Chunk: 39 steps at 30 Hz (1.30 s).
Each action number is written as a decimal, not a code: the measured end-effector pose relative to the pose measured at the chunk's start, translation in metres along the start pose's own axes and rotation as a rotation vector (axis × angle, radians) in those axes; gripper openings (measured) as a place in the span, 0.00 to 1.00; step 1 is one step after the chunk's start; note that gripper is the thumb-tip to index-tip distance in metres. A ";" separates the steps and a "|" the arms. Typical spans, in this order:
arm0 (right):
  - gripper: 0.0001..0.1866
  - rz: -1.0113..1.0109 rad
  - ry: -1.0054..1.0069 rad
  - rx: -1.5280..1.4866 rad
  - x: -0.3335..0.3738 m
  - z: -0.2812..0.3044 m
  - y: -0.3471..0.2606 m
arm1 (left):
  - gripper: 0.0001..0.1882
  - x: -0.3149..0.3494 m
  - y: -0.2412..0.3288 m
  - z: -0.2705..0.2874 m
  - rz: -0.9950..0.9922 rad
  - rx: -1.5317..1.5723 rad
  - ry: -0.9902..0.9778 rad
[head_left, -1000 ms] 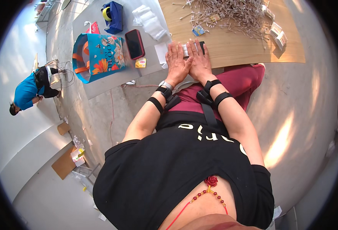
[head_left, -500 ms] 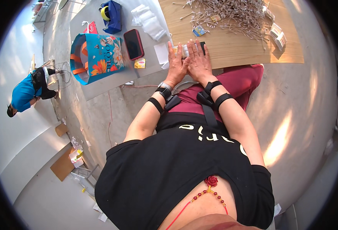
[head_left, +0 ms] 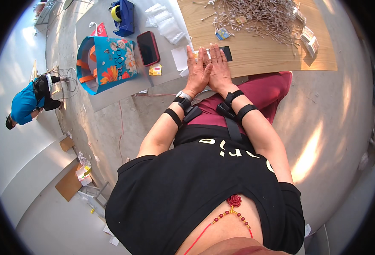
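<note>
Side by side at the table's near edge, my left hand (head_left: 196, 71) and my right hand (head_left: 219, 73) lie with fingers stretched forward, thumbs close together. Between and under the fingers shows a row of white cotton swabs (head_left: 208, 53), mostly covered, so I cannot tell whether they are in a bag. A flat black piece (head_left: 227, 53) sticks out past my right fingers. White paper or card (head_left: 179, 58) lies just left of my left hand. Farther off on the wooden board (head_left: 259, 55) spreads a big loose heap of cotton swabs (head_left: 259, 15).
Left on the grey tabletop are a phone (head_left: 148, 49), a blue floral bag (head_left: 106, 63), a tape dispenser (head_left: 122, 19), clear plastic bags (head_left: 165, 23) and a small yellow card (head_left: 155, 69). Packed swabs (head_left: 309, 41) lie at right. A person in blue (head_left: 25, 102) bends over at far left.
My right hand has shifted slightly left, and more of the black piece shows beside it. My left hand stays nearly in place.
</note>
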State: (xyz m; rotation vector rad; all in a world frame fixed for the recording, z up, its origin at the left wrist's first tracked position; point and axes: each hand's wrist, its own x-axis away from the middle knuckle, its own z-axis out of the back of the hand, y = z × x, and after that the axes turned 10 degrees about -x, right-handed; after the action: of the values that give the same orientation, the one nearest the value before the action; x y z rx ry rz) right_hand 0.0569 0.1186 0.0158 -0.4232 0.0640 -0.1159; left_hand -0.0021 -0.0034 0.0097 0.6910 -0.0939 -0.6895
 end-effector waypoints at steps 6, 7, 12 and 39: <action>0.45 0.005 0.051 -0.094 -0.001 -0.003 0.008 | 0.42 -0.001 0.000 0.000 0.000 -0.002 -0.007; 0.45 -0.001 0.070 -0.154 0.000 -0.001 0.012 | 0.43 -0.001 -0.001 -0.001 0.001 0.001 -0.006; 0.51 -0.105 -0.035 0.024 0.001 0.019 0.027 | 0.43 0.001 -0.008 -0.004 -0.001 -0.013 0.013; 0.49 -0.130 -0.065 0.111 -0.005 0.007 0.009 | 0.51 -0.002 0.004 0.002 -0.006 -0.011 0.015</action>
State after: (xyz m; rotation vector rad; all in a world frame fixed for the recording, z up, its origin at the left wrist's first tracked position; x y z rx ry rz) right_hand 0.0533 0.1299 0.0188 -0.3200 -0.0335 -0.2329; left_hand -0.0018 -0.0012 0.0135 0.6865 -0.0743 -0.6902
